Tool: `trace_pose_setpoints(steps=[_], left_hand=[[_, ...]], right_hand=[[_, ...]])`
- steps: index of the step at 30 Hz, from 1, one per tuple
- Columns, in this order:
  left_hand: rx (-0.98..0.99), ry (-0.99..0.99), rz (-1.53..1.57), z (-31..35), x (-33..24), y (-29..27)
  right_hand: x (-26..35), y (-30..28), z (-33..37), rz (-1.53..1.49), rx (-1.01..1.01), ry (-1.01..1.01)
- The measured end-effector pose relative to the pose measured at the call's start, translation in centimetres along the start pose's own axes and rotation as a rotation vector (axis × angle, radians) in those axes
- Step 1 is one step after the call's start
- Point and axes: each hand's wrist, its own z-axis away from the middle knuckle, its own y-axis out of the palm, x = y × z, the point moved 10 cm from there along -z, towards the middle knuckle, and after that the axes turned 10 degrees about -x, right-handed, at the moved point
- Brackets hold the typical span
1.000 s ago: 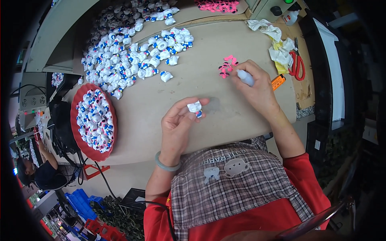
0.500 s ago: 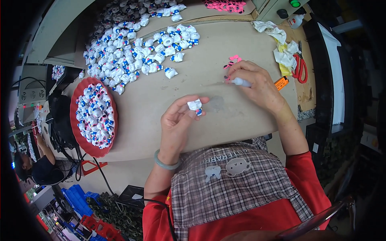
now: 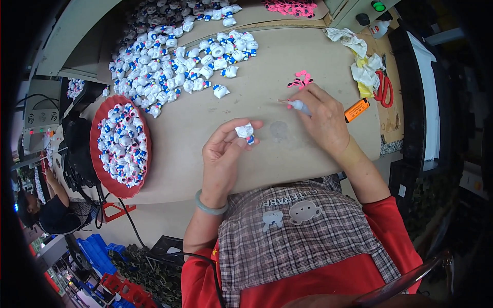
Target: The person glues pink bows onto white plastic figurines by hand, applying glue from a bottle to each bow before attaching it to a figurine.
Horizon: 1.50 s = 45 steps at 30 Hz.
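Observation:
My left hand (image 3: 222, 150) pinches a small white figurine with blue and red parts (image 3: 244, 131) between thumb and fingers, above the table. My right hand (image 3: 324, 119) is closed around a small translucent squeeze bottle (image 3: 299, 107). Its thin nozzle points left, and a bit of pink shows beside it; whether that is a separate piece held there I cannot tell. Just beyond the right fingers lies a little heap of pink pieces with dark spots (image 3: 302, 79). The two hands are apart, with a grey stain on the table between them.
Many white-and-blue figurines (image 3: 174, 72) cover the table's far left. A red scalloped basket (image 3: 96, 149) full of figurines stands at left. More pink pieces (image 3: 290, 7) lie on the back shelf. At right are an orange marker-like thing (image 3: 357, 110), red-handled scissors (image 3: 383, 90) and crumpled wipes (image 3: 363, 72).
My right hand has drawn slightly toward me from the pink heap, so more of it shows. My left hand, still holding the figurine, has shifted a little left.

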Motion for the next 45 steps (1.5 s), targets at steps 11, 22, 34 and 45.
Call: trace_pose_setpoints(steps=[11,22,34,45], left_hand=[[0.006,-0.010,0.003,0.3,-0.2,0.1],[0.086,-0.087,0.037,0.7,1.3,2.1],[0.087,-0.009,-0.012,0.8,1.2,2.5],[0.072,0.034,-0.110,1.0,0.9,2.6]], right_hand=[[-0.8,-0.6,-0.1,-0.346,-0.026,0.119],[-0.2,1.8,2.5,-1.091,0.230,0.589],[1.6,2.1,3.1,-1.134,0.290,0.572],[1.5,2.5,3.3,-1.000,0.278,0.569]])
